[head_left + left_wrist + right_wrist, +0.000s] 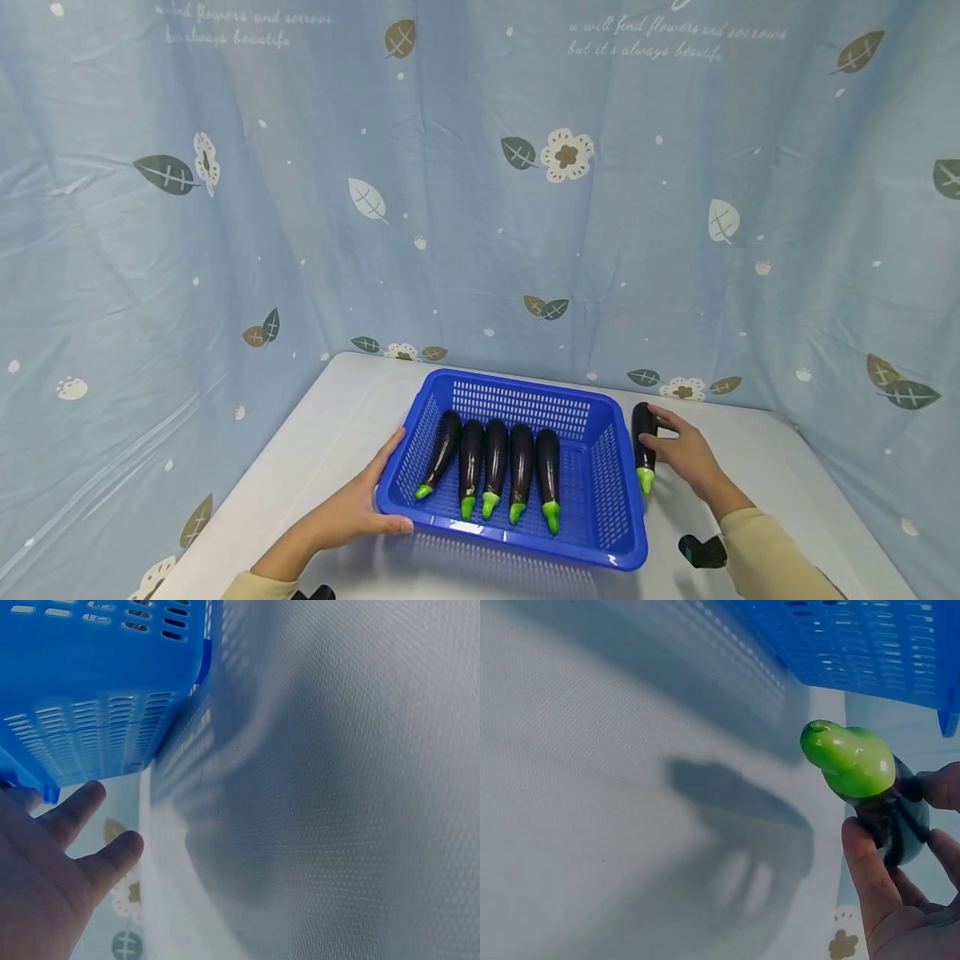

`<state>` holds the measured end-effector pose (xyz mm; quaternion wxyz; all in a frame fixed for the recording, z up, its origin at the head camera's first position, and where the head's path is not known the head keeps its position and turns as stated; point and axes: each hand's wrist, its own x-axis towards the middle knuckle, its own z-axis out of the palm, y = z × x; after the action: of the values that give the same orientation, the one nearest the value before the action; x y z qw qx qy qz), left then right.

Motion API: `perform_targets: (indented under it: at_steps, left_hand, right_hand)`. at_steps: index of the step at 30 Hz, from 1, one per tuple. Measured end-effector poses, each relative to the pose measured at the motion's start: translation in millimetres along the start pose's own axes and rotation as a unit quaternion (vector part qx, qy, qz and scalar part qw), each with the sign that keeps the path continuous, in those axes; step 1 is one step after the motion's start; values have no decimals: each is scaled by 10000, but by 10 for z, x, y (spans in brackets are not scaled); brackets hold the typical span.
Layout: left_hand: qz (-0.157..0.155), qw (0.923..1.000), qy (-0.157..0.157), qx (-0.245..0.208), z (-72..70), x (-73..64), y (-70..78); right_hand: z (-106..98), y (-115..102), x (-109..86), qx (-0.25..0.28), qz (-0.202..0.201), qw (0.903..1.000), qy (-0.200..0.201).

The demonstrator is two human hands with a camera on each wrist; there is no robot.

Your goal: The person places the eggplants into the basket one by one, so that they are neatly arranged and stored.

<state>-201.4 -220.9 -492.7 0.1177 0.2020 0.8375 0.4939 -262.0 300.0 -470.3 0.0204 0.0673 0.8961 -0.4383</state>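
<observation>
A blue plastic basket [517, 542] holds several dark eggplants [495, 458] lying side by side, green stem ends toward the front. My left hand [360, 504] is at the basket's front left corner, thumb along the front rim and fingers along the left side. In the left wrist view, the fingers [109, 862] look straight and spread beside the basket wall [90, 667]. To the right of the basket, my right hand [686, 450] grips another eggplant [643, 446] between thumb and fingers. Its green stem end [851, 757] faces the camera in the right wrist view.
A white table [360, 383] lies under the basket. Blue curtains [480, 250] printed with leaves and flowers hang behind it and at both sides. A small black object [702, 551] shows by the right sleeve [768, 554].
</observation>
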Motion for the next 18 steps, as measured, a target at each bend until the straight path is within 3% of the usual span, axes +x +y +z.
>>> perform_targets:
  at_steps: [18]
  left_hand:
    - [46, 10000, -4, -40, -6, -2, -6]
  right_hand:
    - [-77, -148, -49, 74, -293, 9995, 7]
